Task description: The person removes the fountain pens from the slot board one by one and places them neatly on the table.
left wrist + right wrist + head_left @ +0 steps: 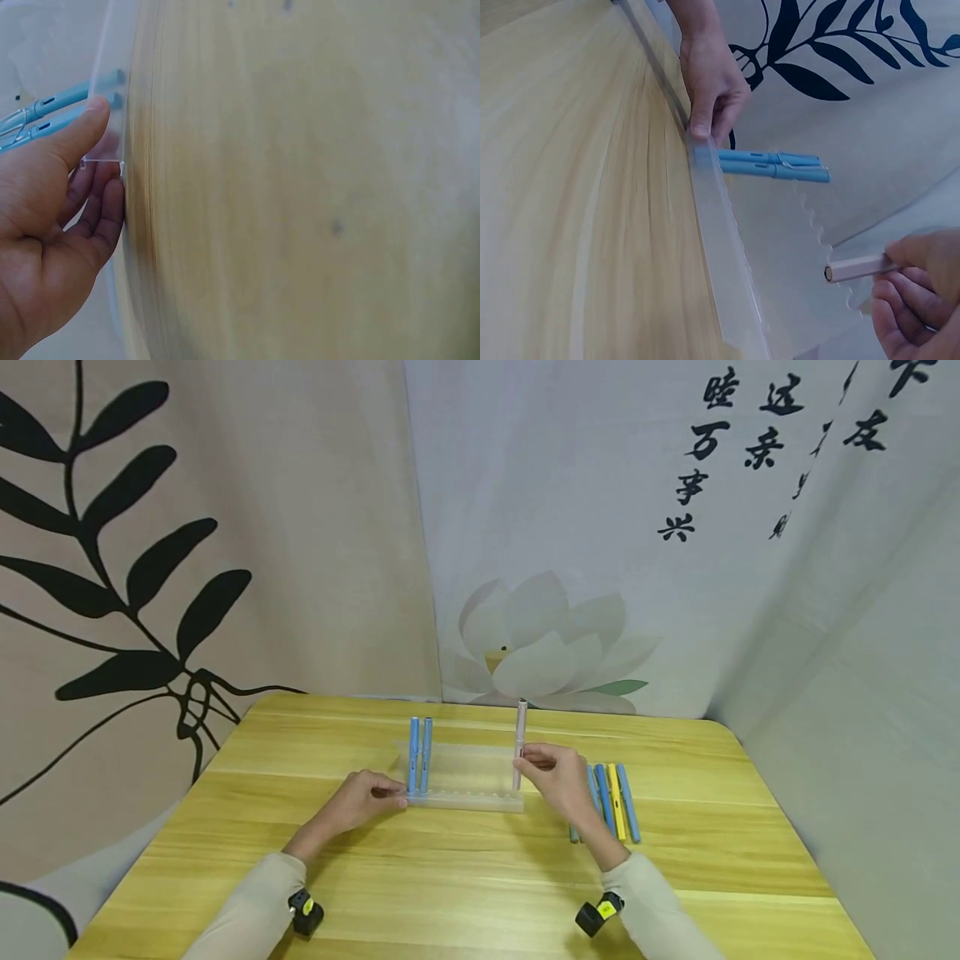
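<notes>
A clear plastic pen rack (465,802) with a notched back stands on the table. Two blue pens (420,756) stand upright at its left end. My left hand (369,802) pinches the rack's left corner, thumb on its front strip and fingers beneath, as the left wrist view shows (67,202). In my right hand (553,775) a pale pink pen (521,727) is pinched upright at the rack's right end. Seen from the right wrist, the pen's lower end (840,271) hangs apart from the front strip (720,255), near the notched edge.
To the right of the rack, several blue pens (630,802) and a yellow pen (617,802) lie side by side on the wooden table (450,885), partly behind my right forearm. A printed curtain (570,527) hangs behind the table's far edge.
</notes>
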